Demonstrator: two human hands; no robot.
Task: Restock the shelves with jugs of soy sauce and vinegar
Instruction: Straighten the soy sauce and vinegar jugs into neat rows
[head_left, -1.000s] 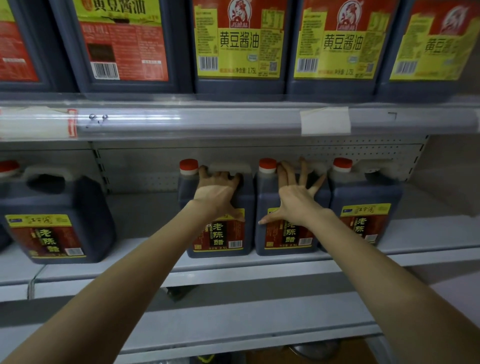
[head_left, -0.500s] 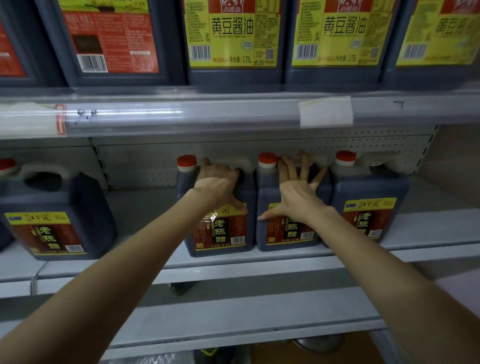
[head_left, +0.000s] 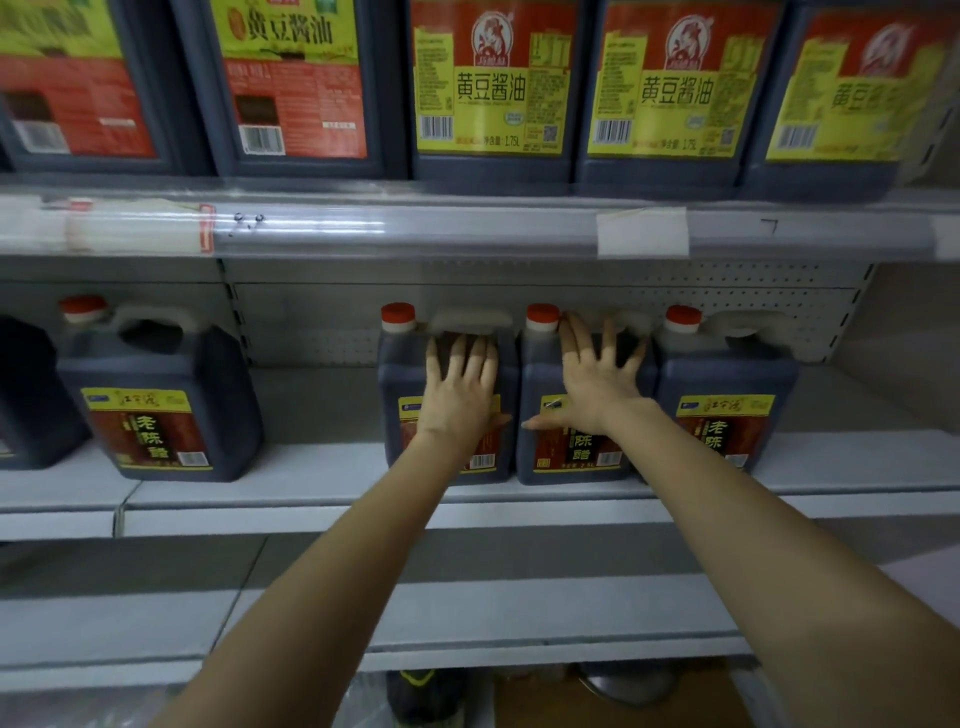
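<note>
The right hand (head_left: 597, 384) lies flat on the front of the middle vinegar jug (head_left: 537, 376), its fingers spread wide. The fingertips reach up by the handle and red cap and the thumb stretches across the label; it holds nothing. The left hand (head_left: 460, 400) also lies flat, fingers straight and close together, on the neighbouring vinegar jug (head_left: 402, 379), which touches the middle jug's left side; it grips nothing either. Just beside the middle jug's right side stands a third vinegar jug (head_left: 727, 384). All three stand upright, labels forward, on the grey shelf (head_left: 311, 462). Well to the left of the middle jug, with shelf showing between, stands a lone vinegar jug (head_left: 161, 405). Above the middle jug runs the clear price rail (head_left: 415, 228) with a blank paper tag (head_left: 642, 232), and over that a row of soy sauce jugs (head_left: 488, 88) with yellow and red labels
</note>
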